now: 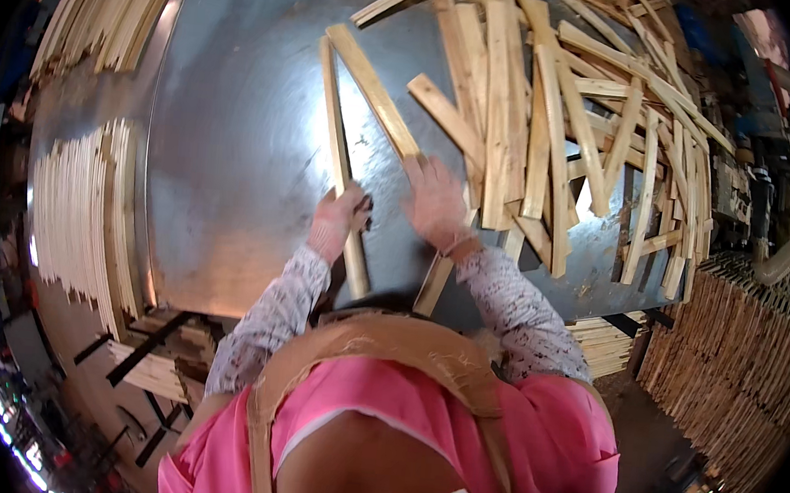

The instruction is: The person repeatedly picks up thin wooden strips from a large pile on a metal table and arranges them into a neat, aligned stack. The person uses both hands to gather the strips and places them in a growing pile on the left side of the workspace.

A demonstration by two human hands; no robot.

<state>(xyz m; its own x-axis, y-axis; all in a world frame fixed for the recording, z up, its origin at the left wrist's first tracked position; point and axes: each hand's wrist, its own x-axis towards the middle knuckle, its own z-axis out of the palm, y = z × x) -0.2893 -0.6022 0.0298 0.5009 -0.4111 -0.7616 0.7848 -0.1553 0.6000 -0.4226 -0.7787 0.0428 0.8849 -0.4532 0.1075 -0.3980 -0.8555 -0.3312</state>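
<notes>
My left hand (339, 221) is closed around a narrow wooden slat (334, 114) that lies lengthwise on the grey metal tabletop (235, 139). The slat's near end reaches past the hand toward my body. Fingers stretched forward, my right hand (436, 203) rests flat over the near end of a second wooden slat (371, 89). The far ends of these two slats almost meet, and they spread apart toward me. Another slat (434, 286) shows below my right wrist at the table's near edge; its upper part is hidden by the hand.
A jumbled heap of loose slats (502, 96) covers the table's right side. Neat slat stacks stand at left (83, 215) and far left (115, 6). A tall stack (723, 360) stands off the right corner. Dark metal bars (149, 349) jut out near the left edge.
</notes>
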